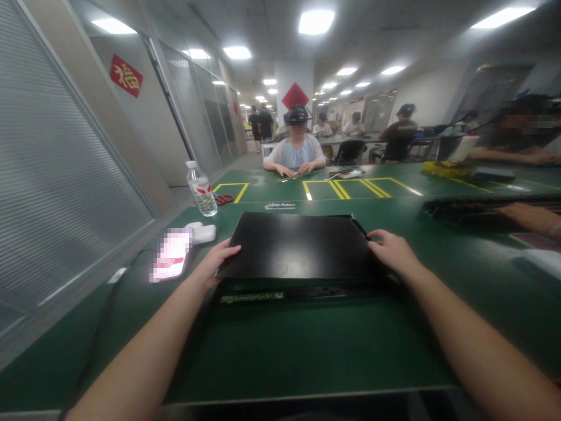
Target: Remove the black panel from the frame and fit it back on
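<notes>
A flat black rectangular panel (298, 244) is held level in front of me, between both hands. My left hand (220, 257) grips its left edge, thumb on top and fingers curled beneath. On the opposite side, my right hand (391, 250) holds the right edge near its middle, thumb and fingers closed on it. Below the panel's near edge shows a dark strip with a green circuit board (253, 298). Whether that strip is fixed to the panel or lies apart on the table, I cannot tell. The underside of the panel is hidden.
On the green table (307, 351), a lit phone (172, 254), a white case (203, 234), a water bottle (202, 190) and red-handled scissors (224, 199) are at the left. A co-worker (298, 149) sits opposite. Another person's hand (528, 213) touches a dark device (464, 206) at right.
</notes>
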{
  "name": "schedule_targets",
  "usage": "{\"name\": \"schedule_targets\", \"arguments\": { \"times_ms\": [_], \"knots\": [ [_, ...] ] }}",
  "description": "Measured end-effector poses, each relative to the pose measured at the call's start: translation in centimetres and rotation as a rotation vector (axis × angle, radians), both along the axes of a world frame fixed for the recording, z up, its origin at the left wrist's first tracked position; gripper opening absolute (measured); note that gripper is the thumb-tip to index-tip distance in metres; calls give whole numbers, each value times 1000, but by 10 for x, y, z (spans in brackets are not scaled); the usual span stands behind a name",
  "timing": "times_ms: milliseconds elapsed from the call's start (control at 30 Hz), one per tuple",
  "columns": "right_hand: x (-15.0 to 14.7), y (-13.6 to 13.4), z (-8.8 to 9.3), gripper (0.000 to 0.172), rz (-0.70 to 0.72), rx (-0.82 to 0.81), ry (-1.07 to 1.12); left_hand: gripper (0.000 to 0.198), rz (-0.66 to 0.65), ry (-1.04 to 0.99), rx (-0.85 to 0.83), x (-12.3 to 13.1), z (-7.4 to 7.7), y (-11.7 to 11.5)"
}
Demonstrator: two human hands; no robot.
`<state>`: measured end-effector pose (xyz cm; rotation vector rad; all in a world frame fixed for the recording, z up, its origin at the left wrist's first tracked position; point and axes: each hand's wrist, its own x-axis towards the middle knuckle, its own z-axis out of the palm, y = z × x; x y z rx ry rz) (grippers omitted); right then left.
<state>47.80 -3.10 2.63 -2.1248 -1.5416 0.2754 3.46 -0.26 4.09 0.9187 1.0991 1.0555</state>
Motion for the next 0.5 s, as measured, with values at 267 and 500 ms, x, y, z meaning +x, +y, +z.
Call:
{"name": "schedule_targets", "arguments": {
  "times_ms": [267, 500],
  "knots": [
    [-30, -15, 20, 37, 120, 10, -114, 40, 15, 1, 11, 5, -1, 0],
    [-94, -108, 78, 46, 938, 152, 850, 43, 28, 41, -9, 2, -7, 3]
  ]
}}
